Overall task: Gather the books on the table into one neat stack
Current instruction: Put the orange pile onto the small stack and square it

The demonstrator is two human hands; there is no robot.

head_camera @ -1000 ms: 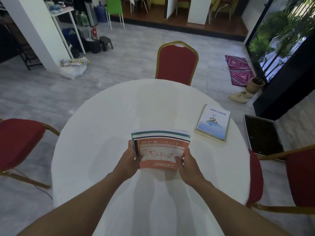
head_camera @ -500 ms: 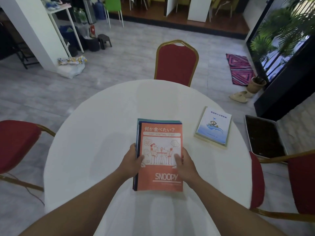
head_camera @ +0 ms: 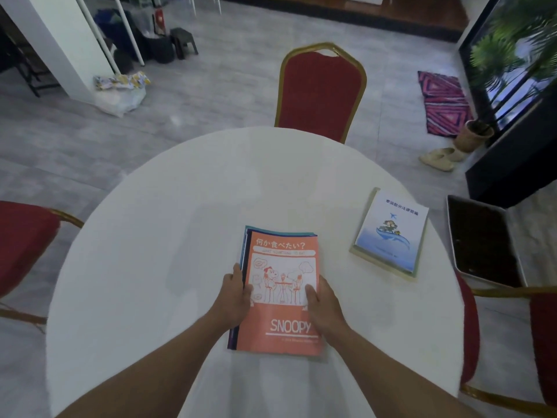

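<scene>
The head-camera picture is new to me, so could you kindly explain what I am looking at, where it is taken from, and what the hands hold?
There is no machine here: a person wears a camera on the head, looking forward and down at their own bare arms. The left hand and right hand each have a grip on a side of a stack of books, topped by an orange Snoopy notebook, lying flat on the round white table. Farther right on the table, apart from the stack, lies a blue-and-white book on something thin and pale. Red chairs stand around the table.

Left hand [head_camera: 233, 292] and right hand [head_camera: 322, 300] side by side, fingers curled.
</scene>
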